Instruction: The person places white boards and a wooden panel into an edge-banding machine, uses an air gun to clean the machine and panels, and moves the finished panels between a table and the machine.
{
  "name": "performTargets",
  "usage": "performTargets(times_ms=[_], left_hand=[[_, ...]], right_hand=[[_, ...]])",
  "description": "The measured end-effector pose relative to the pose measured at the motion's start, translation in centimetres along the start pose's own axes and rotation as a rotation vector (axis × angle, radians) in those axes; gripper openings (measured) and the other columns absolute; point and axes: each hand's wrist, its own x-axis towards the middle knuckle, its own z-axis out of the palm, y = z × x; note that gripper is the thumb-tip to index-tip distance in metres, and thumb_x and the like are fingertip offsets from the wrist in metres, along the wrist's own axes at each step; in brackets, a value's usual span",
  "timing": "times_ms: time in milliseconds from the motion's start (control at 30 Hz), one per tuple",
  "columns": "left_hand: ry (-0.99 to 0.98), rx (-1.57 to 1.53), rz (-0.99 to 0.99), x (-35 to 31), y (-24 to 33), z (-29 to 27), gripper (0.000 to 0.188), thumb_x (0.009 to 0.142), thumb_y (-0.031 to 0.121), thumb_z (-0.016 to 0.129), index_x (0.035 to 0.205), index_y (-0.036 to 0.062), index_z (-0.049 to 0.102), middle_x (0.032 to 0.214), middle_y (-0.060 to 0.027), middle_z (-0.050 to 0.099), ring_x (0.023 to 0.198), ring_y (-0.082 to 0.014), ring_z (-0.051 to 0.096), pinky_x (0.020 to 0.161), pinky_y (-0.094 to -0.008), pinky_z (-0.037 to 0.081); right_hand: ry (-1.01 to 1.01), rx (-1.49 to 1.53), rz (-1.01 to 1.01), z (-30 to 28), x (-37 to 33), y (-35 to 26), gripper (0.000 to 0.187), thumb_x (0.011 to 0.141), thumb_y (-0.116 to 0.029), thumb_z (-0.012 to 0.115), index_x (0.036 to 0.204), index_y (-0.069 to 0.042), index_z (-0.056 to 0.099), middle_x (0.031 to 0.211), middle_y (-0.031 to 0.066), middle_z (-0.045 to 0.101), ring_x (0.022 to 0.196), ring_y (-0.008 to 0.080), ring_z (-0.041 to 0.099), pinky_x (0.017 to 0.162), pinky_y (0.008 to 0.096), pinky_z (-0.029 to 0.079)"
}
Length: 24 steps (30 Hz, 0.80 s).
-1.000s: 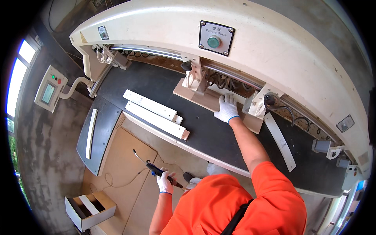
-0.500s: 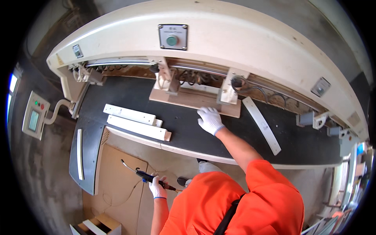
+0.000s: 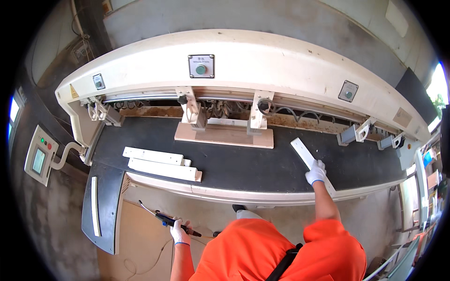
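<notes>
White strip (image 3: 302,152) lies aslant on the black worktop (image 3: 243,173), far end projecting beyond the right hand (image 3: 316,173), which conceals a section below mid-length; whether those fingers clamp it cannot be determined. Black blow gun (image 3: 164,218): clasped in left hand (image 3: 180,231), body partly hidden.

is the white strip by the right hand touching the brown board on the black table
Apart: in the head view, bare black tabletop shows between the white strip and the brown board's right end.

Orange shirt (image 3: 236,250), blue-cuffed white gloves (image 3: 316,173)
</notes>
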Motion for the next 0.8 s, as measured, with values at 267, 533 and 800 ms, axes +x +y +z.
performTargets(times_ms=[267,533,800], left_hand=[[0.013,-0.027,0.053,-0.6,0.2,-2.2,0.05,0.093,0.015,0.059,0.142,0.0118,0.047,0.102,-0.0153,0.063,0.075,-0.0289,0.067,0.05,-0.0402,0.051],[0.217,-0.403,0.096,-5.4,-2.3,-11.7,0.027,0.093,0.006,0.057,0.117,0.0165,0.051,0.091,-0.005,0.056,0.067,-0.0217,0.061,0.048,-0.0345,0.047],[0.454,-0.626,-0.004,-12.5,-14.8,-20.9,0.019,0.097,0.029,0.056,0.088,0.0137,0.049,0.069,-0.0024,0.048,0.056,-0.0167,0.047,0.047,-0.0283,0.038]], right_hand=[[0.45,0.386,-0.854,-23.3,-6.8,-26.6,0.072,0.088,-0.022,0.069,0.154,-0.008,0.044,0.102,0.0185,0.072,0.087,0.0356,0.072,0.08,0.0483,0.058],[0.612,0.143,-0.826,-30.9,-2.8,-34.7,0.083,0.091,-0.027,0.063,0.163,-0.002,0.031,0.089,0.0179,0.072,0.069,0.0329,0.072,0.065,0.0497,0.059],[0.872,0.32,-0.967,-30.7,1.0,-29.2,0.089,0.088,-0.031,0.069,0.163,-0.002,0.031,0.09,0.0153,0.07,0.08,0.032,0.07,0.067,0.0472,0.056]])
